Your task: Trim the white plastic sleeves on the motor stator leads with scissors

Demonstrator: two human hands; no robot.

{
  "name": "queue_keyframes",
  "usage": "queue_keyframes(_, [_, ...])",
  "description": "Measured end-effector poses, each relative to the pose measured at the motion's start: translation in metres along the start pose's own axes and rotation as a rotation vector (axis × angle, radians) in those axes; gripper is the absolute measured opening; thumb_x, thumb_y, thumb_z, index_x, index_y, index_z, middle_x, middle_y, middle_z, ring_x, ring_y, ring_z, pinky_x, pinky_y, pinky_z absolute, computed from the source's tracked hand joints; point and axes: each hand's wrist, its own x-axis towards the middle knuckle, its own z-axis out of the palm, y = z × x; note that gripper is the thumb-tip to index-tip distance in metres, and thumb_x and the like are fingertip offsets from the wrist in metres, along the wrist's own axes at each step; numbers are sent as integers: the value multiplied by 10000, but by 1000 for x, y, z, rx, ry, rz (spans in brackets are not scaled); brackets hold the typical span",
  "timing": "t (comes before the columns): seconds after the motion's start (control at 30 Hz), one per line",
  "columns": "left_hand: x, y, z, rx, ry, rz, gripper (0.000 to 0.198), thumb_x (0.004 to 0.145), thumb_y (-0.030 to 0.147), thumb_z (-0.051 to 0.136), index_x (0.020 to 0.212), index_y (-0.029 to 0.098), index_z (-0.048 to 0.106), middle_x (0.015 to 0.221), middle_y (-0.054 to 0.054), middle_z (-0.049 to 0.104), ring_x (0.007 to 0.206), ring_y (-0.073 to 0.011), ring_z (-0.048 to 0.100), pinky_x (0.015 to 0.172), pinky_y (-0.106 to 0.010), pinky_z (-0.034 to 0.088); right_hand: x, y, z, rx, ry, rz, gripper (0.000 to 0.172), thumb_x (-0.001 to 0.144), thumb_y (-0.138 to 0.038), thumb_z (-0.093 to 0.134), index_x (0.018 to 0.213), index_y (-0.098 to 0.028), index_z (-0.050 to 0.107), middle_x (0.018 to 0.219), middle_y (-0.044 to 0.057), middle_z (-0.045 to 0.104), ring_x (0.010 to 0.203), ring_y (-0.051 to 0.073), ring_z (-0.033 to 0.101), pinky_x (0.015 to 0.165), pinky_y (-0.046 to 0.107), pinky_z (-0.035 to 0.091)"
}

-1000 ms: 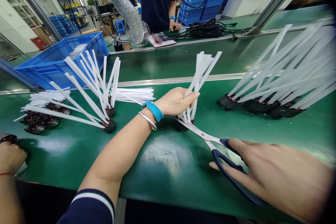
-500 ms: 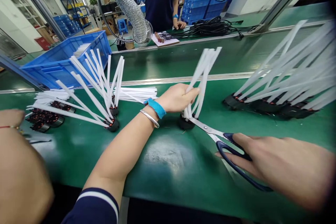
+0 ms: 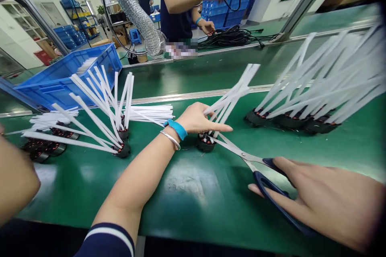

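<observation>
My left hand [image 3: 197, 118] is at a bunch of white strips [image 3: 224, 114], which lean right between its fingers and thumb. The thumb stretches out to the right, and some fingers are hidden behind the strips. These rise from a round black part [image 3: 206, 143] with orange-copper windings, standing on the green table. In my right hand [image 3: 319, 192] are dark-blue-handled scissors [image 3: 251, 158]. Their blades are parted, with the tips at the foot of the strips, just over the black part's rim.
Similar parts with long strips stand left [image 3: 121, 149] and right [image 3: 291, 120]. Loose white strips [image 3: 150, 113] lie behind my left wrist. A blue crate [image 3: 54, 92] stands at back left. Another person's arm [image 3: 15, 172] enters at left; a co-worker [image 3: 177, 8] stands across, near black cables [image 3: 235, 36].
My left thumb has straightened out and the strips lean further right. The scissors' blades are wider apart. The co-worker across has raised an arm, and the arm at the left edge has shifted left.
</observation>
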Motion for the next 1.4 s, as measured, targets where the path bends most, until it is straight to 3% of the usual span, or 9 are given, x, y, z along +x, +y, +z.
queue_keyframes(0.17, [9, -1, 4, -29, -33, 57, 474, 668, 489, 582, 468, 175, 288, 470, 65, 256, 479, -54, 249, 473, -223, 222, 24, -9, -23, -78, -173, -65, 475, 793, -653, 332, 813, -218, 523, 648, 49, 613, 574, 300, 607, 478, 364, 347])
queue_keyframes(0.33, [8, -6, 0, -98, -61, 95, 489, 664, 487, 583, 486, 178, 249, 489, 67, 211, 480, -48, 234, 471, -217, 207, 40, -6, -25, -112, -191, -124, 452, 793, -607, 409, 900, -191, 550, 700, 60, 630, 638, 289, 622, 538, 374, 400])
queue_keyframes(0.5, [10, -12, -2, -116, -67, 101, 494, 667, 481, 603, 481, 172, 264, 489, 63, 218, 480, -50, 240, 473, -224, 210, 51, 6, -24, -150, -218, -174, 412, 791, -591, 453, 890, -212, 578, 584, 33, 596, 556, 277, 597, 471, 319, 285])
queue_keyframes(0.63, [10, -16, -5, -99, -55, 82, 485, 682, 500, 586, 484, 169, 292, 490, 59, 242, 477, -51, 242, 477, -228, 213, 55, 9, -31, -171, -308, -164, 261, 835, -482, 480, 831, -236, 570, 609, 25, 605, 573, 256, 590, 480, 293, 209])
queue_keyframes(0.73, [8, -19, -7, -102, -13, 64, 472, 692, 519, 571, 487, 162, 342, 491, 54, 285, 488, -58, 266, 487, -231, 240, 57, 8, -33, -151, -350, -113, 252, 844, -473, 484, 845, -235, 565, 642, 27, 617, 606, 257, 594, 495, 287, 210])
queue_keyframes(0.93, [3, -23, -10, -110, 11, 28, 391, 707, 488, 571, 551, 136, 501, 521, 38, 369, 521, -73, 327, 502, -231, 272, 57, 1, -39, -132, -376, -97, 233, 859, -440, 493, 909, -225, 566, 753, 45, 645, 695, 270, 611, 520, 297, 232])
queue_keyframes(1.17, [1, -20, -11, -130, -40, 34, 366, 718, 467, 568, 589, 128, 519, 520, 36, 387, 497, -64, 337, 482, -216, 283, 67, -10, -49, -132, -282, -192, 442, 769, -629, 506, 812, -192, 558, 735, 71, 635, 715, 303, 617, 509, 297, 219])
queue_keyframes(1.4, [-1, -19, -14, -121, -22, 6, 379, 706, 481, 578, 574, 131, 514, 501, 43, 376, 483, -60, 332, 476, -213, 280, 74, -8, -54, -198, -322, -213, 324, 853, -499, 478, 817, -193, 580, 702, 66, 630, 713, 275, 627, 509, 298, 237])
